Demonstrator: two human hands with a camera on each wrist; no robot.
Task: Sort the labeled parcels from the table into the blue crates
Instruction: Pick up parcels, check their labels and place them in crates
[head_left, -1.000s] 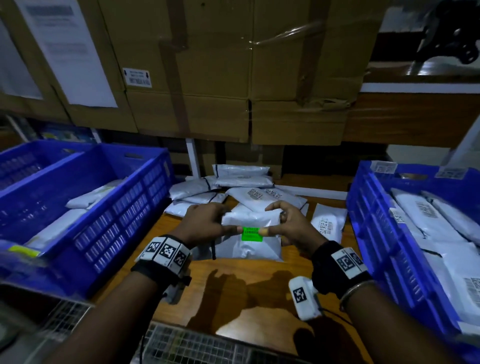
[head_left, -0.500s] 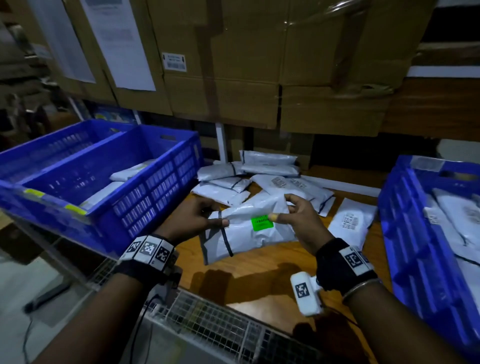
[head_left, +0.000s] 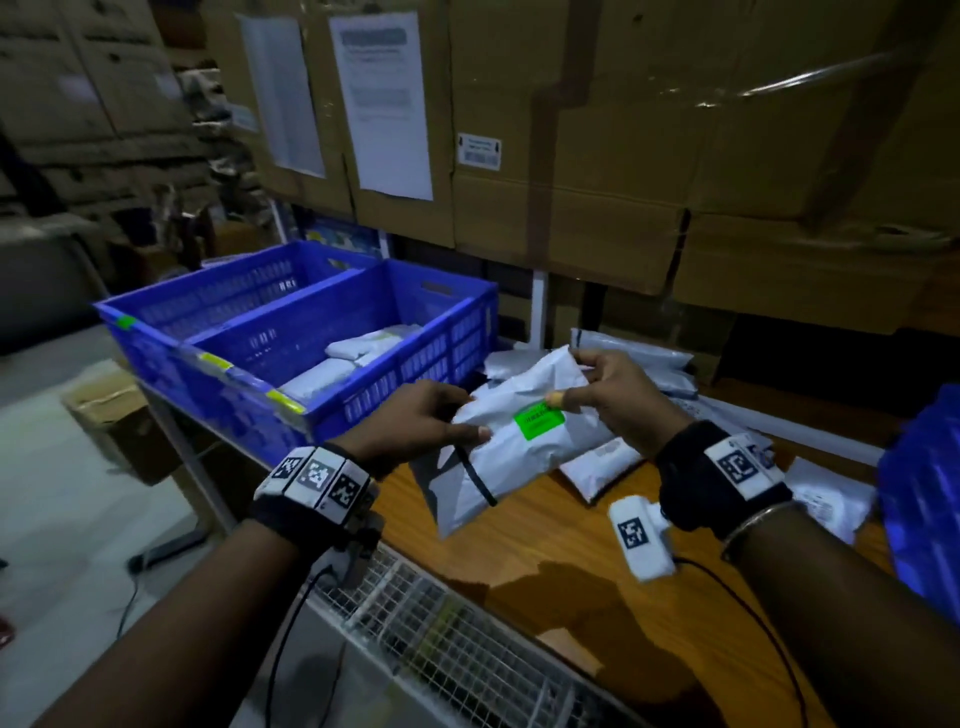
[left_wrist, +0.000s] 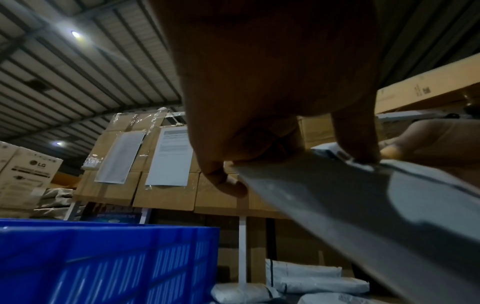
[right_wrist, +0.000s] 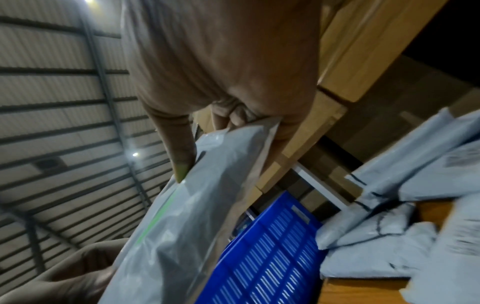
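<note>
I hold a grey plastic parcel (head_left: 519, 457) with a green label (head_left: 537, 422) above the wooden table (head_left: 545, 561). My left hand (head_left: 415, 421) pinches its left edge, thumb on top. My right hand (head_left: 618, 400) grips its upper right end, thumb beside the label. The left wrist view shows the left fingers (left_wrist: 355, 139) on the parcel (left_wrist: 363, 205). In the right wrist view my thumb and curled fingers (right_wrist: 182, 148) clamp the parcel (right_wrist: 202, 195). A blue crate (head_left: 395, 332) with several white parcels inside stands just left of it.
Several more grey parcels (head_left: 639, 358) lie on the table behind and right of my hands. A second blue crate (head_left: 223, 296) stands further left; another crate's edge (head_left: 924, 493) shows at far right. Stacked cardboard boxes (head_left: 597, 156) rise behind. A wire mesh (head_left: 457, 639) runs along the table front.
The parcel has risen off the table and shifted left toward the left crate, tilting with its right end up. My view has swung left. Both hands keep their hold.
</note>
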